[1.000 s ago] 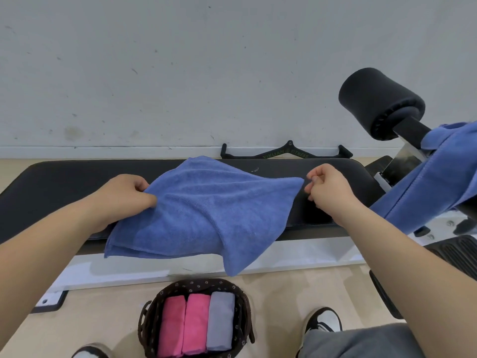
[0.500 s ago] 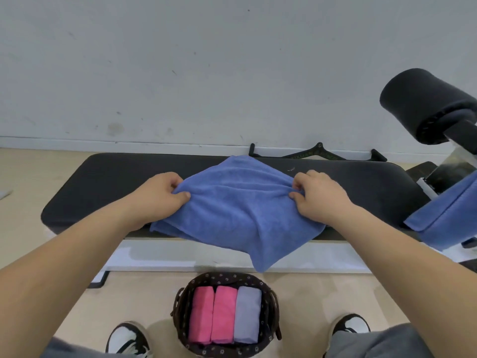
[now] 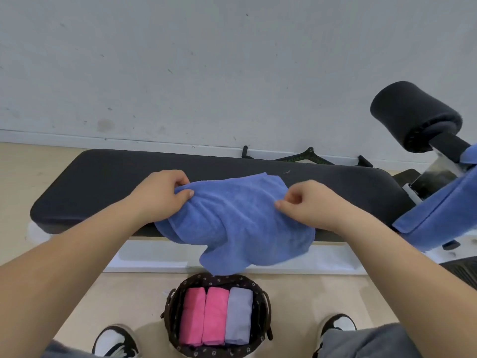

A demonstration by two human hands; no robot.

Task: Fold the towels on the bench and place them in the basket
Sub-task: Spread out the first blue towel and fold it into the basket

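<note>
We see the left hand (image 3: pixel 160 196) pinching the folded blue towel (image 3: pixel 240 223) at its left edge and the right hand (image 3: pixel 309 205) pinching its right. The towel lies on the black worktop (image 3: pixel 103 177), with its front corner drooping above the basket (image 3: pixel 255 285).
</note>
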